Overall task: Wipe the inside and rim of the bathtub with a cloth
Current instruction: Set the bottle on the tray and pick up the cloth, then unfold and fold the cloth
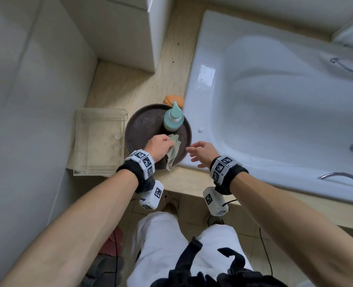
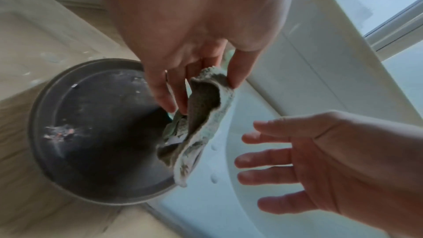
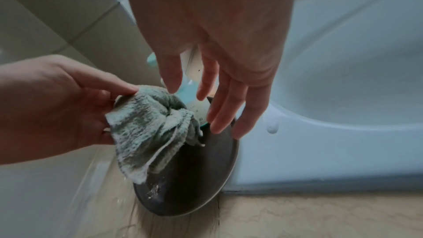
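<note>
My left hand (image 1: 158, 145) pinches a crumpled pale-green cloth (image 1: 172, 153) and holds it hanging just above a dark round tray (image 1: 138, 131). In the left wrist view the cloth (image 2: 196, 124) dangles from thumb and fingertips; in the right wrist view the cloth (image 3: 148, 131) droops over the tray (image 3: 194, 187). My right hand (image 1: 200, 152) hovers beside it with fingers spread, empty, over the near left corner of the white bathtub (image 1: 275, 100). The right hand (image 2: 320, 162) is a short gap from the cloth.
A teal pump bottle (image 1: 173, 119) stands on the tray. An orange soap-like lump (image 1: 173, 100) lies behind it, and a clear plastic box (image 1: 99, 141) sits to the left on the beige ledge (image 1: 130, 85). Chrome grab handles (image 1: 343, 179) line the tub's sides. Droplets dot the tub's rim (image 1: 201, 130).
</note>
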`<action>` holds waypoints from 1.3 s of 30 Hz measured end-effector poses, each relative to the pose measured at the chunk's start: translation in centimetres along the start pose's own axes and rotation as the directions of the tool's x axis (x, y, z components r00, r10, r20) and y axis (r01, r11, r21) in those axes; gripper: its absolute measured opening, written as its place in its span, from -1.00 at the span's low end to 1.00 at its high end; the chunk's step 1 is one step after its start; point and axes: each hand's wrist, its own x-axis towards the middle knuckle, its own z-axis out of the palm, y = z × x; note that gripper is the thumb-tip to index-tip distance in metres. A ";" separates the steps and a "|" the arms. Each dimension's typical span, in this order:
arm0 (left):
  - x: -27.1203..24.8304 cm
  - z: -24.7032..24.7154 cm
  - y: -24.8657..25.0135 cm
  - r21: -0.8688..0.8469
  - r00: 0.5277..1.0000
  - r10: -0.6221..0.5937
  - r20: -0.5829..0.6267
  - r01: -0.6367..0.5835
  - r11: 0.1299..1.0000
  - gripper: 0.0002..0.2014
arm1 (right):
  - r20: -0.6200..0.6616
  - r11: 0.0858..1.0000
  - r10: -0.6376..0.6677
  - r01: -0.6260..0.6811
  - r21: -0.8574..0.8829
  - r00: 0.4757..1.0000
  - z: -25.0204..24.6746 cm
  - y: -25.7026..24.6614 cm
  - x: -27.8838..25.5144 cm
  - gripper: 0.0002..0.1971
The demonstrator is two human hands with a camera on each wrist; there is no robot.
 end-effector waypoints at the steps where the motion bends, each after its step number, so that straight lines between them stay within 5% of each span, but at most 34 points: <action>1: -0.6 0.5 0.9 -0.022 1.000 0.011 0.009 -0.011 1.000 -0.80 | -0.004 1.000 -0.009 0.009 0.017 1.000 -0.8 0.1 -0.7 -0.69; 13: -9.0 11.1 18.1 -0.164 0.969 0.225 0.106 -0.206 0.965 -0.84 | -0.009 0.919 -0.087 0.084 0.384 0.996 -16.8 4.7 -7.8 -0.42; 20: -11.8 20.5 25.9 -0.042 0.950 0.250 0.187 -0.247 0.968 -0.82 | -0.092 0.816 -0.211 0.227 0.532 0.973 -28.5 8.2 -10.7 -0.78; 27: -14.2 26.9 29.6 0.038 0.948 0.230 0.220 -0.244 0.969 -0.96 | -0.167 0.783 -0.351 0.387 0.486 0.921 -37.0 11.7 -13.1 -0.63; 30: -15.2 28.1 31.5 0.037 0.937 0.263 0.229 -0.278 0.960 -0.68 | -0.182 0.779 -0.417 0.453 0.433 0.890 -39.3 12.1 -13.7 -0.73; 33: -15.6 28.7 33.6 0.008 0.936 0.302 0.179 -0.308 0.951 -0.45 | -0.170 0.772 -0.473 0.500 0.393 0.865 -40.8 12.3 -14.5 -0.62; 39: -15.4 29.5 35.8 -0.038 0.927 0.367 0.076 -0.365 0.930 -0.65 | -0.211 0.761 -0.487 0.531 0.374 0.847 -42.8 12.7 -15.8 -0.74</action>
